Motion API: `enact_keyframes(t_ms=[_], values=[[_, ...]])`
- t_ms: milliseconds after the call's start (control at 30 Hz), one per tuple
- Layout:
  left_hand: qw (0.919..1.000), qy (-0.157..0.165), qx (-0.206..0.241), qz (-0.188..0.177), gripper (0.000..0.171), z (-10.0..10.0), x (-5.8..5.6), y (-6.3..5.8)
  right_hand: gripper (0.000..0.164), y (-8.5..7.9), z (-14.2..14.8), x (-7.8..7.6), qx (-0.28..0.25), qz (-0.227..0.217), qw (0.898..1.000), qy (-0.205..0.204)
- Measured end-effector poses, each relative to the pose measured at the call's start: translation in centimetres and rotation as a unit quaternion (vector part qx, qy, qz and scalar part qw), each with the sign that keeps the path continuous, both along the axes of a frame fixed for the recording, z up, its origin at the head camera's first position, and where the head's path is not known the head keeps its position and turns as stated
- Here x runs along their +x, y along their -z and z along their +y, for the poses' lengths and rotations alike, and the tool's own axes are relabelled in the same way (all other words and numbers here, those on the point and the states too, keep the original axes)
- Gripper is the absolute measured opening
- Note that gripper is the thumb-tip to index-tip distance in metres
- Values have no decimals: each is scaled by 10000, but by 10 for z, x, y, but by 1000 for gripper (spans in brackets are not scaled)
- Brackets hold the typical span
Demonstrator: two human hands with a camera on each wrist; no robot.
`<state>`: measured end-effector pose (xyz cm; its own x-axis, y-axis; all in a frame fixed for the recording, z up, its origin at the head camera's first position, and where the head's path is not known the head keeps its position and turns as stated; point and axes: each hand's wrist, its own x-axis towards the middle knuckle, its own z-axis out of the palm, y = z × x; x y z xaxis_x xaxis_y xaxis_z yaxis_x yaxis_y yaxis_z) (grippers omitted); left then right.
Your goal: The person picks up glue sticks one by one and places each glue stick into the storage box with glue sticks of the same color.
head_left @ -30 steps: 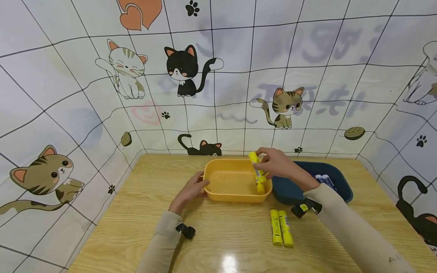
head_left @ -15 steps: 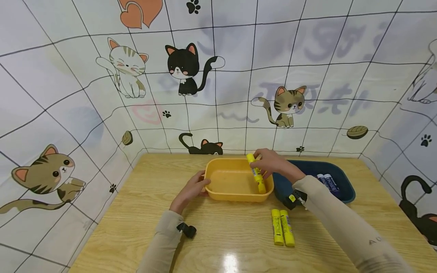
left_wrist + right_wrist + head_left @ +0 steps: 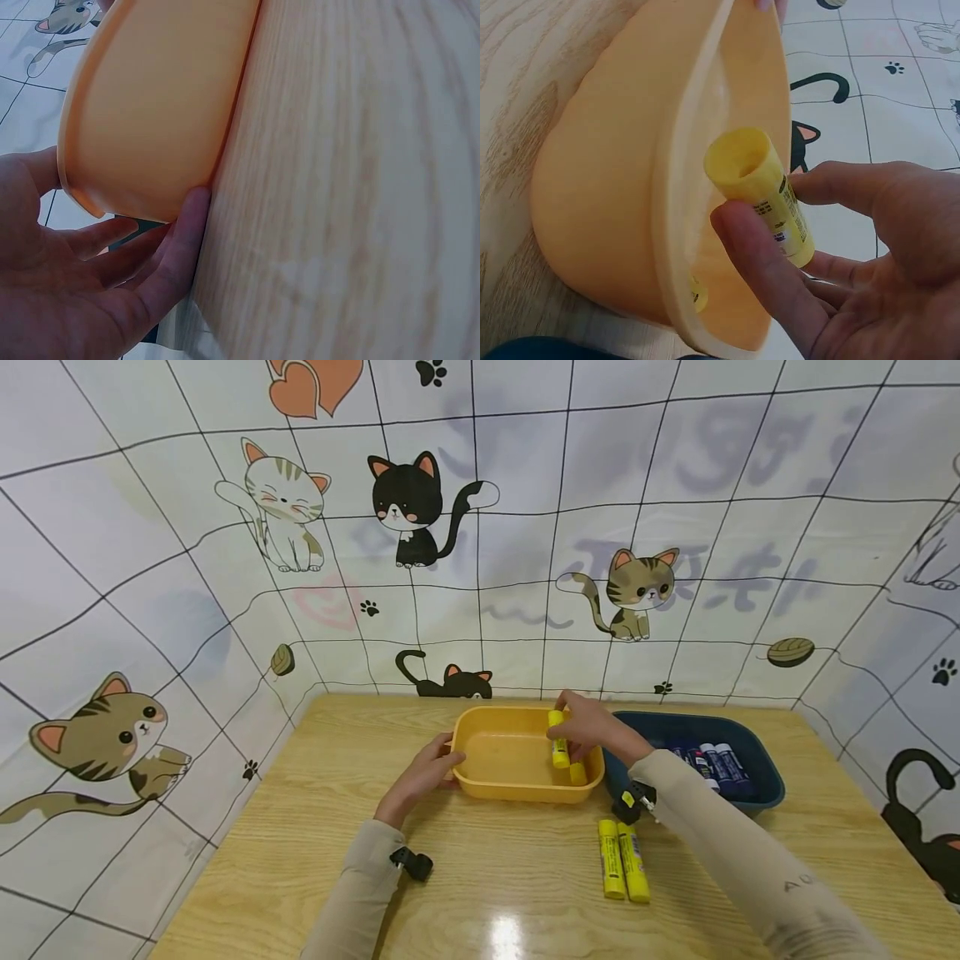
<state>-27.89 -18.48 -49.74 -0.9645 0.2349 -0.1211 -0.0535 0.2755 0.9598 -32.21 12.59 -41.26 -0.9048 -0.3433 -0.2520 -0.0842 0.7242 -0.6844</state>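
Note:
My left hand (image 3: 423, 777) grips the left end of a yellow plastic tub (image 3: 495, 762). In the left wrist view, its thumb is at the rim and its fingers lie against the outer wall. My right hand (image 3: 596, 727) pinches a yellow glue stick (image 3: 780, 214) between thumb and fingers over the tub's right part. That stick stands nearly upright in the head view, its hollow end toward the right wrist camera. A second yellow glue stick (image 3: 577, 774) lies inside the tub at the right, partly hidden by the hand and the wall.
Right beside the yellow tub stands a dark blue tub (image 3: 767, 768) with several dark blue, white-capped glue sticks (image 3: 727, 764). Two yellow glue sticks (image 3: 611, 860) lie side by side on the wooden table (image 3: 322, 743) in front. A cat-print cloth (image 3: 517, 552) hangs behind.
My right hand has shifted slightly left with its glue stick, which has turned from slanted to nearly upright. The left hand keeps its hold on the tub.

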Motion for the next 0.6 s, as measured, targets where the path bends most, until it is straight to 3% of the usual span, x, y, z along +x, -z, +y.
enact_keyframes(t_ms=[233,600], values=[[10000,-5,0,-4,55,-1,1,0,52,13,-11,-6,537,264,9982,-46],[10000,20,-10,-23,55,0,2,-2,35,32,-19,-2,786,371,9961,160]])
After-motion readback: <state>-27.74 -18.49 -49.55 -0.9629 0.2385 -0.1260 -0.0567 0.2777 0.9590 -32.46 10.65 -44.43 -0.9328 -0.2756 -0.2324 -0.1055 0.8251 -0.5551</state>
